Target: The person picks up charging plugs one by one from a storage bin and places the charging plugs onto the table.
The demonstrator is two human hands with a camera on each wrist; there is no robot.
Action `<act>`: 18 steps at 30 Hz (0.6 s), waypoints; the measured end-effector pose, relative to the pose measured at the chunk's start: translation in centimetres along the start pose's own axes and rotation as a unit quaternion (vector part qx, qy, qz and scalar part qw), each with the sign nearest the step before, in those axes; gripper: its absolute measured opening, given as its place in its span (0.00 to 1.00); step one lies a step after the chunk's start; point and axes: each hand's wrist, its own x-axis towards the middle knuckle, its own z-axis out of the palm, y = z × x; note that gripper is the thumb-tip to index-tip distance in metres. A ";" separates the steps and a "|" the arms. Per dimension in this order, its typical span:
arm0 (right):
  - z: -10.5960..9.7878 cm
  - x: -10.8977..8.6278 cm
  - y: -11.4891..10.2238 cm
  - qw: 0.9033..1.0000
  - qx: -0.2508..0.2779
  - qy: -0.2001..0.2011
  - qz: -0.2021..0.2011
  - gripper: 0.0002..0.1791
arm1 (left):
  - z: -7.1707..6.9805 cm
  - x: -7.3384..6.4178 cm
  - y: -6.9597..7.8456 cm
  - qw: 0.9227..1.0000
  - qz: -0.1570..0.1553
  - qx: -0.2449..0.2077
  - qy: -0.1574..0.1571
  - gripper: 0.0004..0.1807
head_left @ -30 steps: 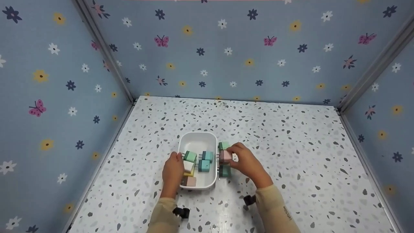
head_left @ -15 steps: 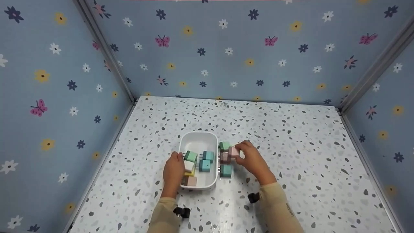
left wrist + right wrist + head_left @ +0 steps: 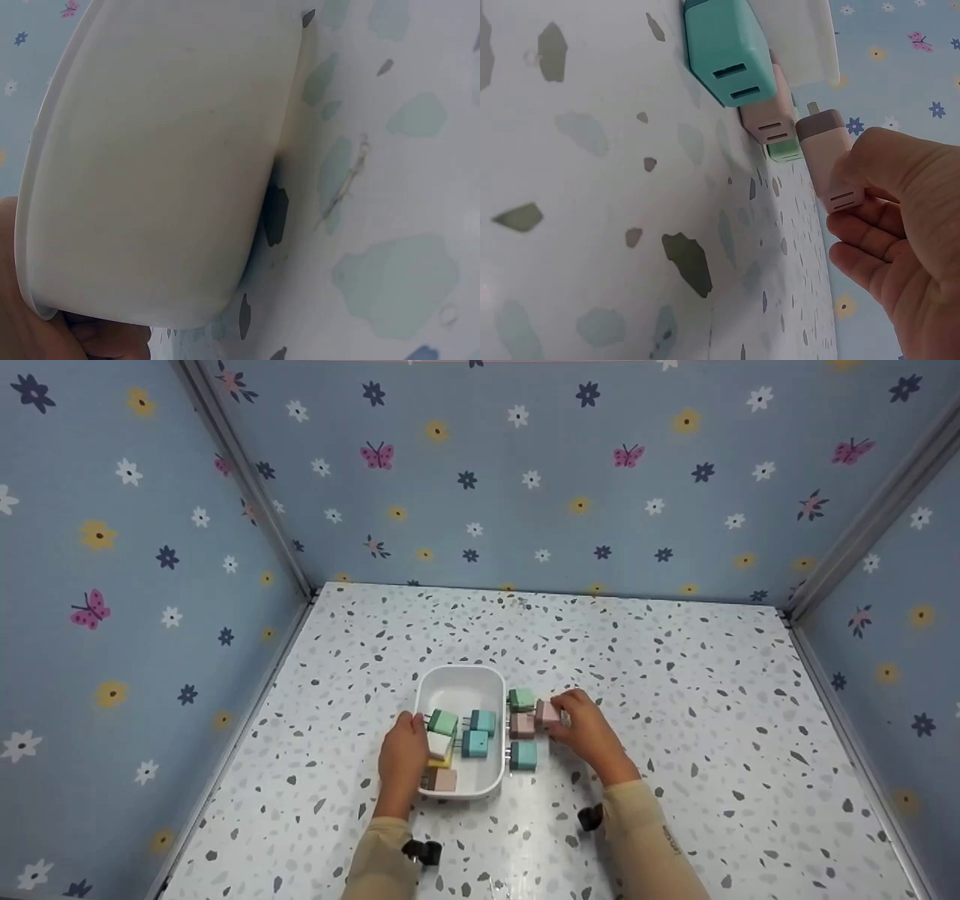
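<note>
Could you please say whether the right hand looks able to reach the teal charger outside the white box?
Probably yes, though not immediately: the right hand pinches a pink charger, which it would likely need to release first. Nothing visible blocks its way to the teal charger.

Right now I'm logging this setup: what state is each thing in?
White bin: uncovered, partly filled
Plugs in bin: loose, some overlapping
Held pink plug: off the table, prong out
Green plug: on table, unheld
Other pink plug: on table, unheld
Teal plug: on table, unheld
Left hand: gripping bin
Right hand: pinching pink plug
</note>
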 end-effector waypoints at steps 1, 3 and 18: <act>0.0 0.1 0.1 1.000 -0.001 0.000 0.002 0.25 | 0.0 0.0 0.0 1.000 -0.001 0.000 -0.001 0.19; -0.1 0.2 0.4 1.000 -0.007 -0.001 0.009 0.24 | 0.0 0.0 0.1 1.000 -0.002 -0.002 -0.004 0.19; -0.4 1.5 1.8 0.999 0.007 0.004 0.037 0.24 | 0.0 -0.1 0.3 1.000 -0.014 -0.004 -0.013 0.20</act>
